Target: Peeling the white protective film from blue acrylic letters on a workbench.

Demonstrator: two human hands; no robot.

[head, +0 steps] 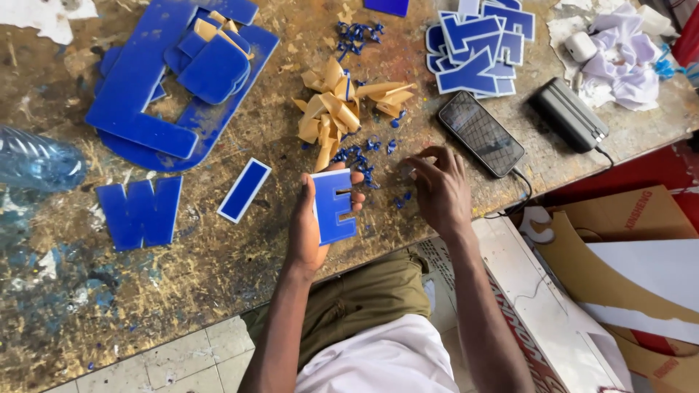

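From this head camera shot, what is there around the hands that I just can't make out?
- Right hand: fingertips curl on the table; whatever they pinch is too small to tell.
- Blue letter in the left hand: its back and left edge are hidden by the palm.
- Plastic bottle: cut off by the left edge.
- Phone: screen dark.
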